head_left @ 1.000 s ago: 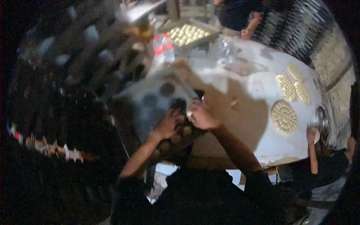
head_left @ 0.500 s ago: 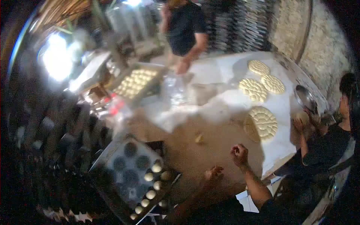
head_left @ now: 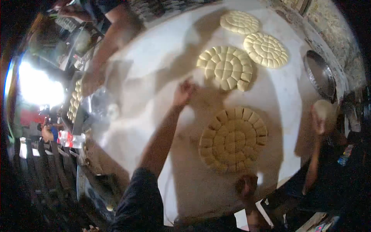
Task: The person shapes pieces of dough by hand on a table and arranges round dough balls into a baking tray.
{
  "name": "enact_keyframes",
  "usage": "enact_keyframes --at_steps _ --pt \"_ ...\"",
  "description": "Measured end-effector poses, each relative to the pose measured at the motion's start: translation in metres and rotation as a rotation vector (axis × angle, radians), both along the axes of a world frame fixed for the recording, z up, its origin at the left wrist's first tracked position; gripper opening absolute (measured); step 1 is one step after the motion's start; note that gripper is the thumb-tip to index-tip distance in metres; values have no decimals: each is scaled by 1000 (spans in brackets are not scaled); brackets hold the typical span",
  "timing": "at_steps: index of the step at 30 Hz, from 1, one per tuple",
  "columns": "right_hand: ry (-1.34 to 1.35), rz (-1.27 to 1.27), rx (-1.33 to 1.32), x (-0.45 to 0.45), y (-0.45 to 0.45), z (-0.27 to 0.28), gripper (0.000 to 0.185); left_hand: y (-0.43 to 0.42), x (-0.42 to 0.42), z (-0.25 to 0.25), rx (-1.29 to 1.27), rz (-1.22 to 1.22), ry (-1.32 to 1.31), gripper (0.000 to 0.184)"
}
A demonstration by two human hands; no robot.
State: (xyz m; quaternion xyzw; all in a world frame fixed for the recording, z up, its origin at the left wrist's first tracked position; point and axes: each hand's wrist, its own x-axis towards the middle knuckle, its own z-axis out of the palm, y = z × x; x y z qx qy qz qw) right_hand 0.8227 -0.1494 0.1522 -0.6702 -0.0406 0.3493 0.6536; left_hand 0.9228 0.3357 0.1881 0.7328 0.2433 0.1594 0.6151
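My left hand (head_left: pixel 186 92) is stretched forward over the floured table, fingers apart and slightly blurred, just left of a round of dough cut into many small pieces (head_left: pixel 225 65). No object shows in it. Below, in shadow, my right hand (head_left: pixel 246 185) has its fingers curled near the lower edge of another cut dough round (head_left: pixel 234 139). Whatever it may hold is hidden. Two more cut rounds lie farther off, one dough round (head_left: pixel 266 50) to the right and another dough round (head_left: pixel 239 22) at the back.
A round metal pan (head_left: pixel 320 73) stands at the right edge of the table (head_left: pixel 154 58). Beside it a co-worker's hand (head_left: pixel 319 124) holds a pale round lump. Another person's arm (head_left: pixel 112 42) reaches in at upper left, near a tray of dough balls (head_left: pixel 74 101).
The view has swung right and closer to the dough rounds. My left hand has reached forward to the cut rounds; my right hand now sits lower, by the nearest one.
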Motion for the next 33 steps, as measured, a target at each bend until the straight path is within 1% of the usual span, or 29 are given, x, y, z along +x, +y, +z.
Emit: enact_keyframes --at_steps 1,2,4,5,6,7,8,10,11,12,13,14,15,16,17,19,21,23,25,26,27,29,30,31,32,33 --pt "450 -184 166 -9 -11 -14 26 25 37 -8 108 65 7 51" --pt "290 -110 63 -17 -20 -22 25 49 70 -17 221 125 10 51" --pt "-37 41 -144 -30 -38 -31 22 70 130 5 1162 -178 561 51" --pt "-204 122 -245 -34 -45 -35 21 67 142 1 1171 -187 568 51" --pt "-372 203 -346 -40 -48 -42 21 59 153 -6 1070 -40 516 53" --pt "-362 198 -337 -47 -51 -49 21 56 158 -13 967 103 464 54" --pt "-413 159 -336 -54 -53 -56 24 56 158 -13 982 100 467 54" --pt "-544 90 -319 -56 -54 -68 31 68 148 -16 436 88 283 52" --pt "-585 76 -311 -50 -52 -72 31 85 134 -50 712 195 264 49" --pt "-601 72 -302 -42 -47 -74 31 106 110 -89 1042 252 265 49" --pt "-618 67 -289 -35 -42 -75 31 125 86 -125 1372 371 281 51" --pt "-631 64 -277 -27 -36 -75 32 127 55 -137 1752 431 326 55" --pt "-642 64 -261 -21 -30 -73 32 92 22 -103 1286 402 268 47" --pt "-650 65 -246 -13 -23 -69 33 56 -10 -70 726 454 81 39" --pt "-647 61 -226 -4 -15 -61 34 20 -42 -36 314 592 -60 32" --pt "-611 50 -180 11 0 -38 36 -28 -108 -34 -370 461 -485 40" --pt "-508 52 -127 22 12 -3 38 -55 -171 -88 -121 451 -487 43" --pt "-485 64 -104 18 25 34 41 -127 -233 -53 -448 392 -439 42" --pt "-668 53 -142 -11 40 51 29 -184 -287 -35 -634 317 -386 40" --pt "-802 151 -172 -22 48 23 24 -211 -312 -32 -701 284 -387 40" --pt "-940 238 -193 -33 58 -4 19 -226 -332 -38 -795 216 -489 34" --pt "-1167 563 -85 -84 73 1 29 -252 -368 -52 -985 70 -677 23" --pt "-1232 624 -23 -129 84 33 33 -264 -384 -58 -1081 -8 -764 17" --pt "-1294 685 43 -175 96 65 38 -274 -399 -47 -994 0 -764 18" --pt "-1048 468 94 -205 108 51 33 -280 -414 -35 -824 40 -741 18" --pt "-797 255 135 -227 113 45 30 -288 -432 -13 -521 116 -635 19"
